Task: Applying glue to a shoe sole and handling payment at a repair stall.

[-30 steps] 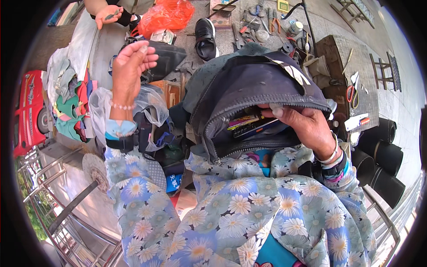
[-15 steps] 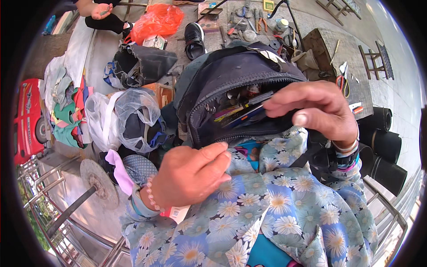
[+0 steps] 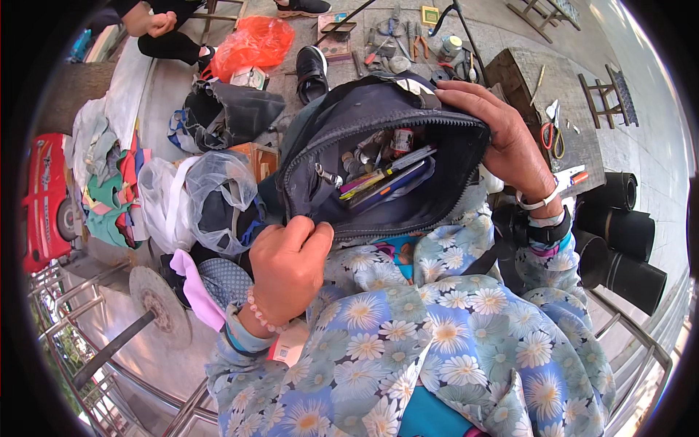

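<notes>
A dark zippered bag [image 3: 346,116] sits before me with its mouth wide apart. Several pens [image 3: 389,178], some coins [image 3: 355,162] and a small container with a red label [image 3: 402,140] lie inside it. At the near left corner of the mouth, my left hand [image 3: 287,266] pinches the zippered edge with closed fingers. My right hand [image 3: 506,138] grips the bag's right end, fingers over its far side; the thumb is hidden. A metal zipper pull [image 3: 328,175] hangs at the inner left side.
Clear plastic bags [image 3: 218,186] and fabric scraps [image 3: 109,182] lie left. A black shoe [image 3: 312,73], a red plastic bag [image 3: 255,44] and hand tools lie beyond. Scissors [image 3: 553,131] rest on a board at right, near black rolls [image 3: 619,226]. Another person's hand [image 3: 162,24] shows far left.
My right hand has moved from over the bag's contents to its right end and gripped it. My left hand has shifted left onto the zippered edge. The mouth is spread wider, showing more inside.
</notes>
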{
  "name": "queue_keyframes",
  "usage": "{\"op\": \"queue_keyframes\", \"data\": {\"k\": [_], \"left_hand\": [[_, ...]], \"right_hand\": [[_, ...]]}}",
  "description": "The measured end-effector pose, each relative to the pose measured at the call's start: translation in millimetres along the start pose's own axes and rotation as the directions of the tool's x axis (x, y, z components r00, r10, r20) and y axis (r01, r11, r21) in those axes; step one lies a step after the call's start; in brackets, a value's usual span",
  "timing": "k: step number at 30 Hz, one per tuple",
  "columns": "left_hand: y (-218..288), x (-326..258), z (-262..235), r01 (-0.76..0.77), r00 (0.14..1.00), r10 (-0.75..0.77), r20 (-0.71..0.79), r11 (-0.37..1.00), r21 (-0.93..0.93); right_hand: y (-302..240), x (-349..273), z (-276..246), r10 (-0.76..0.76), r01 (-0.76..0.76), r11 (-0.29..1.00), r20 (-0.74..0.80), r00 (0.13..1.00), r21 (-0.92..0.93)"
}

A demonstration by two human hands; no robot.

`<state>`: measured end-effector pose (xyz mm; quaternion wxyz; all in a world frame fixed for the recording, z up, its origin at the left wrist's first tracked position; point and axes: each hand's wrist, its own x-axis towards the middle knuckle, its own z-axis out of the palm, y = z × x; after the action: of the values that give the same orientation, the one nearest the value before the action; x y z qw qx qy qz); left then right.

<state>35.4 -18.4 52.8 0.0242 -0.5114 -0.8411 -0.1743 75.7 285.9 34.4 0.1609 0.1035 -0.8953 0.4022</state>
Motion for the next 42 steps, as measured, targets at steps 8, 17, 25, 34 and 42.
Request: {"op": "queue_keyframes", "data": {"k": [8,17,25,34,42], "left_hand": [[-14.5,9.1,-36.0,-0.058,0.944,0.099,-0.315,0.989,0.136],[-22.1,1.4,-36.7,0.08,0.968,-0.052,-0.245,0.991,0.103],[6.5,10.8,-68.1,-0.174,0.859,0.25,-0.447,0.963,0.204],[10.0,51.6,-9.2,-0.168,0.886,0.312,0.344,0.905,-0.39],[11.7,42.2,-32.0,-0.306,0.952,0.295,-0.079,0.913,-0.27]], "right_hand": [[-5.4,2.3,-22.0,-0.033,0.037,0.997,-0.058,0.998,0.062],[-23.1,-23.5,-24.0,0.167,-0.182,0.976,0.122,0.978,0.121],[-28.9,-22.7,-17.7,0.1,-0.117,0.981,0.117,0.988,0.157],[-29.9,-35.7,-20.2,0.14,-0.151,0.982,0.102,0.985,0.11],[-22.3,-39.7,-23.8,0.088,-0.091,0.985,0.027,0.996,0.149]]}}
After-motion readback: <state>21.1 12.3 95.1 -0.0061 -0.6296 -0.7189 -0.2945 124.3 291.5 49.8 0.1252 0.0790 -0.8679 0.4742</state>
